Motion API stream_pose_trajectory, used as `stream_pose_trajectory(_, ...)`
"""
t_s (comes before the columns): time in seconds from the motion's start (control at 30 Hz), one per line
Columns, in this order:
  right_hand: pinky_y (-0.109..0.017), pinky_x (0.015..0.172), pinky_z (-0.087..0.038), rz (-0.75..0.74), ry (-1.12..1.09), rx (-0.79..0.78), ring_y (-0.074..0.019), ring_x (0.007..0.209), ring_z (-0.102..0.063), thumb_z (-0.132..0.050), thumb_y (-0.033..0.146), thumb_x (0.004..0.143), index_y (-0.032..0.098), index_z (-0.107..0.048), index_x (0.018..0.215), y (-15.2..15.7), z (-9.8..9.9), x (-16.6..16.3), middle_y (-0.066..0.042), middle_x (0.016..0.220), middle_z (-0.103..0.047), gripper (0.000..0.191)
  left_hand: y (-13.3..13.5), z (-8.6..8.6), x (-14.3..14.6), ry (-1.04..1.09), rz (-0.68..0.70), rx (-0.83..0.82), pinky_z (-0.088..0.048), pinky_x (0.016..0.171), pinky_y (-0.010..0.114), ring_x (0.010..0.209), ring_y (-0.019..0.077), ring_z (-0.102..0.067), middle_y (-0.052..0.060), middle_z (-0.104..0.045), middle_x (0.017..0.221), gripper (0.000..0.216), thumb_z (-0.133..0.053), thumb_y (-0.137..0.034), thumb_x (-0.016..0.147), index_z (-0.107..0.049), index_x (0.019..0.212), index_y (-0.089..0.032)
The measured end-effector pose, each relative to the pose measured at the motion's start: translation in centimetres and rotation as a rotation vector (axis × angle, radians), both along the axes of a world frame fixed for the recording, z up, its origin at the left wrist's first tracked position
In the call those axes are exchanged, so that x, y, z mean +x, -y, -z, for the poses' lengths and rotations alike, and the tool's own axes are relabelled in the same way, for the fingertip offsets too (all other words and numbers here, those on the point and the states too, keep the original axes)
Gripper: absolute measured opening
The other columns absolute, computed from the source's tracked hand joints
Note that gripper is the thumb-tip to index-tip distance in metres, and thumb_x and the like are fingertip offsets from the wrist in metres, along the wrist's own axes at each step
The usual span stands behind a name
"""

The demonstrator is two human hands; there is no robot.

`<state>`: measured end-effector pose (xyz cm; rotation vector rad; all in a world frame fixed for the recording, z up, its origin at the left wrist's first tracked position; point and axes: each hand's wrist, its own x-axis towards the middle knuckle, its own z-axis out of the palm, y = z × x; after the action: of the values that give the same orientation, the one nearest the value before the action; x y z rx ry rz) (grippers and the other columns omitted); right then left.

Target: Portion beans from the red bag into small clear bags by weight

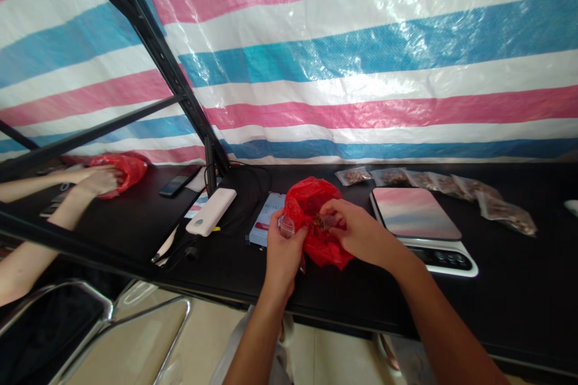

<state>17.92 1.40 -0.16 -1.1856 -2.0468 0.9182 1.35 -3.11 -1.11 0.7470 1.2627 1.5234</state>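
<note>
A crumpled red plastic bag [311,201] sits on the black table [253,264] in front of me. My left hand [283,252] is closed on a small clear pouch [288,226] at the bag's left side. My right hand [356,231] reaches into the bag's opening with its fingers pinched on small brownish pieces that I cannot make out clearly.
A kitchen scale [418,216] stands right of the bag, with several filled clear pouches [451,185] behind it. A white power bank [211,210], a phone [179,181] and cables lie left. Another person's hands [97,180] touch a second red bag [121,169]. Black rack posts [210,171] rise at left.
</note>
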Motion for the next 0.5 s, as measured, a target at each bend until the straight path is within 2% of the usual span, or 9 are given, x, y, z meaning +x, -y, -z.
stream_pose_trajectory(0.23,-0.027,0.080,-0.049,-0.001,0.016,-0.019,-0.0155,0.086,-0.064,-0.051,-0.003,0.073,0.022,-0.061,0.100,0.1,0.0,-0.6,-0.002,0.100,-0.067,0.039,0.2,-0.1,-0.1,-0.019,0.039,0.013,-0.056,0.077,0.032,0.081,0.0206,-0.073,0.005,-0.076,0.096,0.060,-0.082,-0.026,0.068,-0.053,0.120,-0.021)
stream_pose_trajectory(0.4,-0.027,0.075,-0.049,0.019,-0.083,-0.097,-0.0161,0.081,-0.065,-0.054,0.004,0.078,0.023,-0.059,0.098,-0.6,0.6,0.3,-0.001,0.093,-0.069,0.028,0.0,0.4,-0.2,-0.067,0.032,-0.028,-0.056,0.078,0.033,0.081,0.0209,-0.072,0.005,-0.075,0.096,0.059,-0.080,-0.026,0.066,-0.054,0.119,-0.021)
stream_pose_trajectory(0.5,-0.028,0.072,-0.050,0.021,-0.135,-0.137,-0.0165,0.079,-0.066,-0.055,0.006,0.080,0.023,-0.059,0.099,-0.5,0.1,0.6,-0.001,0.090,-0.069,0.026,-0.1,0.5,-0.3,-0.102,0.021,-0.043,-0.055,0.077,0.032,0.081,0.0208,-0.071,0.006,-0.074,0.094,0.057,-0.078,-0.024,0.066,-0.054,0.117,-0.020)
